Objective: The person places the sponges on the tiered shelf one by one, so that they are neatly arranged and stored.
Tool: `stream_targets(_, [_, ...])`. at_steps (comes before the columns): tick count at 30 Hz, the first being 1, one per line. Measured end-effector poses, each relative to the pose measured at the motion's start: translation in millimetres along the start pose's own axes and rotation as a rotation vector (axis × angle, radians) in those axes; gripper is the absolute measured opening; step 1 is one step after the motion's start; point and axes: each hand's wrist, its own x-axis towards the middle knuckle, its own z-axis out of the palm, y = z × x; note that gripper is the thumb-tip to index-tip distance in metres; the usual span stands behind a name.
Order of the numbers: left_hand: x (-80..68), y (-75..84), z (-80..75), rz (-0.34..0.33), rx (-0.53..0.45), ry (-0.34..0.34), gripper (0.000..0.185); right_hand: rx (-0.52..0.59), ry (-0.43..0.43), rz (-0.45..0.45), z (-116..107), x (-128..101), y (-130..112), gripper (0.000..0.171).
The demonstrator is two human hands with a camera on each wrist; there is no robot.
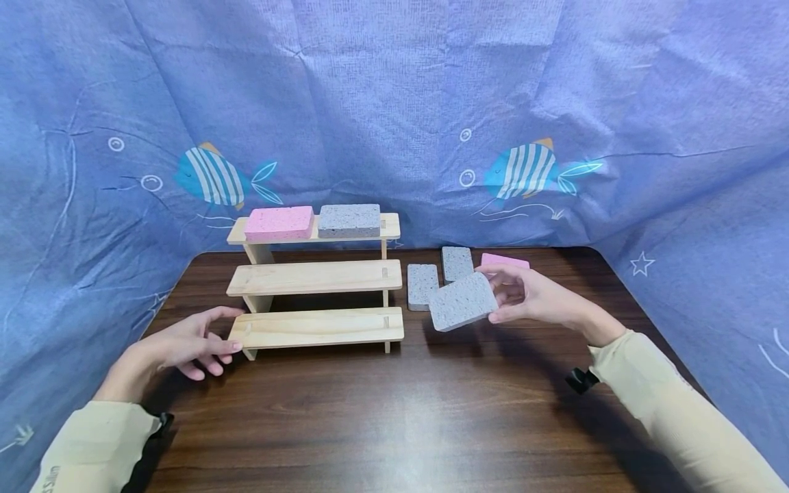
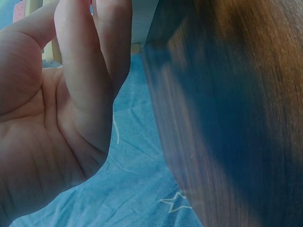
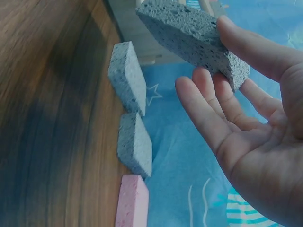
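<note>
My right hand (image 1: pixel 524 294) pinches a grey sponge (image 1: pixel 462 301) by its right end, thumb on one side and fingers on the other. The sponge is tilted and held above the table, right of a three-step wooden shelf rack (image 1: pixel 317 329). My left hand (image 1: pixel 191 342) grips the left end of the lowest step between thumb and index finger, the other fingers curled below. On the top step, a pink sponge (image 1: pixel 279 224) lies left of a grey sponge (image 1: pixel 349 220). In the left wrist view, the fingertips are cut off.
Behind the held sponge, two more grey sponges (image 1: pixel 422 284) (image 1: pixel 457 263) and a pink sponge (image 1: pixel 505 261) lie on the dark wooden table (image 1: pixel 370 424). A blue fish-patterned cloth (image 1: pixel 394 123) hangs around the table's back and sides.
</note>
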Motion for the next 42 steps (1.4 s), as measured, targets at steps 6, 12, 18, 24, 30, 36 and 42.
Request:
stream_targets(6, [0.6, 1.1, 0.0, -0.008, -0.006, 0.002, 0.082, 0.013, 0.014, -0.036, 1.6, 5.8, -9.6, 0.078])
stream_targets(12, [0.7, 1.6, -0.4, -0.011, -0.010, -0.004, 0.083, 0.023, 0.027, -0.003, 4.9, 6.6, -19.5, 0.081])
stream_targets(18, [0.6, 1.8, -0.3, -0.010, -0.009, -0.006, 0.082, 0.047, 0.039, 0.002, 11.1, 7.6, -30.0, 0.082])
stream_targets(24, [1.4, 0.5, 0.0, -0.007, -0.010, -0.007, 0.082, 0.125, 0.055, 0.038, 18.4, 11.6, -37.5, 0.081])
stream_targets(30, [2.9, -1.6, 0.4, -0.013, -0.013, -0.006, 0.082, 0.109, 0.073, 0.013, 22.4, 17.1, -40.6, 0.081])
stream_targets(36, [3.1, -1.8, 0.1, -0.018, -0.011, -0.008, 0.082, 0.170, 0.049, 0.018, 27.1, 22.0, -48.2, 0.081])
stream_targets(42, [2.0, -1.2, -0.8, -0.022, -0.010, -0.004, 0.083, 0.278, 0.019, 0.014, 31.5, 28.6, -53.9, 0.083])
